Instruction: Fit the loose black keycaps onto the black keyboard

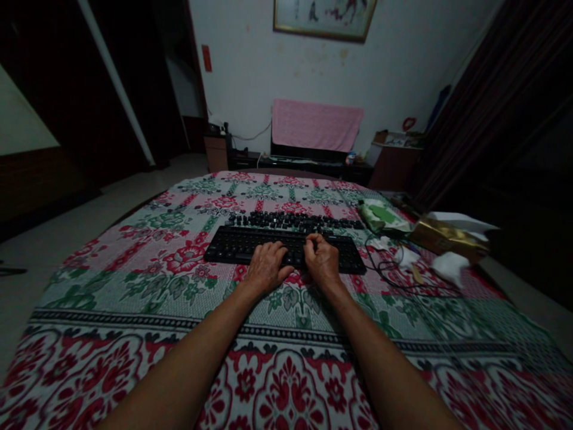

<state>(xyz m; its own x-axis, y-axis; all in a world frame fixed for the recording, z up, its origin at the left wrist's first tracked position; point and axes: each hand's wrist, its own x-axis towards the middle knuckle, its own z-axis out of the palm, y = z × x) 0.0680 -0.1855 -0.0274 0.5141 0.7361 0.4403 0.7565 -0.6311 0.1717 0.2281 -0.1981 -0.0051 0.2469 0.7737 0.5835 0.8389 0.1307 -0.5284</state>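
A black keyboard [227,243] lies across the cloth-covered table in front of me. Behind its far edge is a row of many loose black keycaps [286,220]. My left hand [267,266] rests palm down on the keyboard's near edge, fingers spread on its middle part and thumb apart. Right of it, my right hand [321,260] is over the keyboard with fingertips pinched together and the other fingers curled. Whatever is in that pinch is too small and dark to make out. The hands hide part of the keyboard's middle.
Right of the keyboard lie a black cable [394,280], crumpled white tissues [450,267], a gold box [447,236] and a green-and-white packet [382,215]. A patterned cloth [165,298] covers the table. Beyond stands a low cabinet with a pink towel [317,124] above it.
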